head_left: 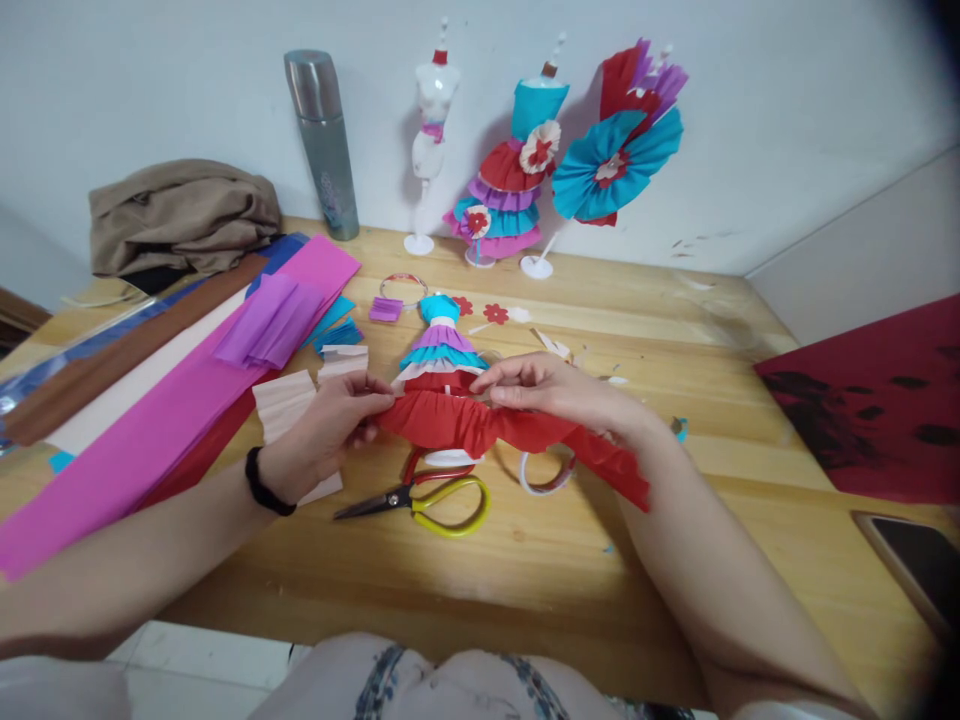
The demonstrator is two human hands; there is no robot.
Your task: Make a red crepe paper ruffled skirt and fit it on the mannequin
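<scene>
A gathered strip of red crepe paper stretches between my two hands. My left hand, with a black band at the wrist, pinches its left end. The fingers of my right hand are closed on its upper edge, and the loose right end hangs below that wrist. Right behind the strip stands a small mannequin dressed in tiers of blue, purple, white and red crepe paper. Its white base shows under the strip. Scissors with red and yellow handles lie just in front, and a tape roll is partly covered by the strip.
Crepe paper sheets are stacked at left, beside brown cloth and a flask. Along the wall stand a bare mannequin and two dressed ones. Small paper flowers lie mid-table. A phone rests at right.
</scene>
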